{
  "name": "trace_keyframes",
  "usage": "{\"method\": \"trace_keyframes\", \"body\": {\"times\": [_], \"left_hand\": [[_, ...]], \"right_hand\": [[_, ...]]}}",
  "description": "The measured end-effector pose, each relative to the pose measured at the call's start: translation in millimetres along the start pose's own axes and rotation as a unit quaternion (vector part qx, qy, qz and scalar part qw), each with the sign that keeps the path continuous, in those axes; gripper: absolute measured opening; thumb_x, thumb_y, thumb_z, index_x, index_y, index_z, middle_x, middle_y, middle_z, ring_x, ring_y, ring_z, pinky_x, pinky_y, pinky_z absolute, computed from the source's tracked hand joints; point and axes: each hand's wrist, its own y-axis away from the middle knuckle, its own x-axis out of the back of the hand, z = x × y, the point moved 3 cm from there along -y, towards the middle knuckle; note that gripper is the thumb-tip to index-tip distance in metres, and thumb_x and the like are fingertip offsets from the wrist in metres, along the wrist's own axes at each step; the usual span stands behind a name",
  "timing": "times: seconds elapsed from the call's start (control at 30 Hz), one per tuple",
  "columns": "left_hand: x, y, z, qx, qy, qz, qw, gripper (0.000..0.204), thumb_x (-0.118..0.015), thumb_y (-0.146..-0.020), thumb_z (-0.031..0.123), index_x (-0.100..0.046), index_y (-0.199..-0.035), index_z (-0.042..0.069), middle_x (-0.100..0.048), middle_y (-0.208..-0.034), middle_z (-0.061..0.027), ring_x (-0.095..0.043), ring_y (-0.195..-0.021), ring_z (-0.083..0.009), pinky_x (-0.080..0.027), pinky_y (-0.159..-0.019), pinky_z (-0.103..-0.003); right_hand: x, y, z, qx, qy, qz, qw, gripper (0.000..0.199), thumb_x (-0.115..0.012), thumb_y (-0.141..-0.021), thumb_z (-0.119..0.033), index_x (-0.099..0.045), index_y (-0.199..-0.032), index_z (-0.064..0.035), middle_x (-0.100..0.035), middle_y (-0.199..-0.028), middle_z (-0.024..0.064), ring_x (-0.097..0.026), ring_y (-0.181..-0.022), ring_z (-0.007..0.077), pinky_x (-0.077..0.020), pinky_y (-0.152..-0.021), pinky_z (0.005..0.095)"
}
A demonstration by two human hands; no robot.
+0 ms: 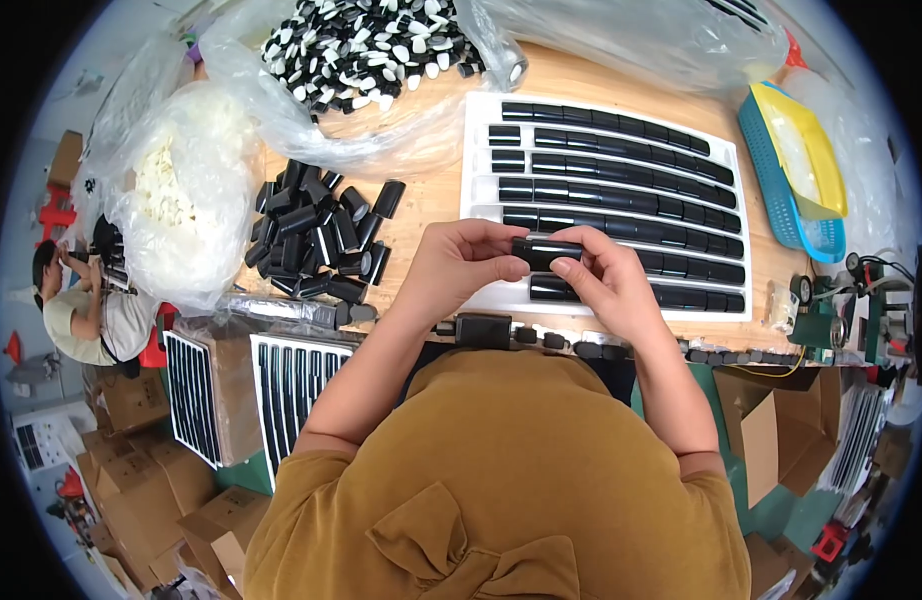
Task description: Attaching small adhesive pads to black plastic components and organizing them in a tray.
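In front of my chest, a short, glossy black plastic sleeve-like piece (547, 251) is held level between both hands. My left hand (459, 262) pinches its left end between thumb and fingers. The right end is gripped by my right hand (609, 272), thumb on the near side and fingers behind. Beneath and beyond them lies a white tray (482, 195) with rows of similar black pieces laid end to end; my hands cover part of its nearer rows. Left of my left hand, a loose heap of the same black pieces (316, 232) sits on the wooden table (421, 190).
A plastic bag spills small black and white ovals (366, 55) at the back. Another clear bag (186, 190) holds cream-coloured parts. Blue and yellow baskets (816, 160) stand at right. Filled trays (286, 390) and cartons are below the table. A person (96, 300) sits far left.
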Motion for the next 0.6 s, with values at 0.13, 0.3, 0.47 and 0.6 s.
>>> {"method": "trace_keyframes", "body": {"times": [0.13,0.3,0.47,0.6], "left_hand": [[-2,4,1,-0.010,0.016,0.019,1.000,0.032,-0.073,-0.077,-0.006,-0.066,-0.108,-0.004,-0.070,-0.089,-0.0101,-0.068,-0.084,-0.0152,-0.055,-0.075,-0.025],[-2,7,4,0.008,-0.067,0.015,0.998,0.033,-0.074,-0.076,-0.006,-0.066,-0.108,-0.004,-0.070,-0.088,-0.0087,-0.067,-0.081,-0.0129,-0.054,-0.072,-0.024],[8,11,7,0.017,-0.065,-0.013,0.998,0.034,-0.071,-0.079,-0.004,-0.064,-0.112,-0.005,-0.069,-0.099,-0.0113,-0.068,-0.085,-0.0161,-0.055,-0.077,-0.026],[13,2,12,-0.109,-0.012,0.057,0.992,0.041,-0.053,-0.098,0.027,-0.054,-0.127,-0.002,-0.060,-0.124,-0.0141,-0.058,-0.114,-0.0203,-0.046,-0.097,-0.034]], "right_hand": [[-2,1,-5,0.000,0.000,-0.007,1.000,0.021,-0.063,-0.090,-0.007,-0.061,-0.110,-0.0012,-0.056,-0.071,-0.0049,-0.041,-0.059,0.0004,-0.0326,-0.052,0.0183],[-5,1,-9,0.030,0.033,-0.009,0.999,0.020,-0.064,-0.090,-0.008,-0.061,-0.109,-0.0013,-0.055,-0.069,-0.0043,-0.041,-0.058,0.0013,-0.0324,-0.051,0.0191],[-11,-1,-6,0.009,-0.021,-0.038,0.999,0.020,-0.063,-0.091,-0.009,-0.061,-0.109,-0.0012,-0.059,-0.073,-0.0013,-0.041,-0.056,0.0020,-0.0347,-0.051,0.0196],[-28,0,-9,-0.046,-0.097,-0.115,0.988,0.019,-0.058,-0.093,-0.008,-0.057,-0.110,-0.0003,-0.063,-0.075,0.0008,-0.046,-0.055,0.0025,-0.0380,-0.049,0.0190]]}}
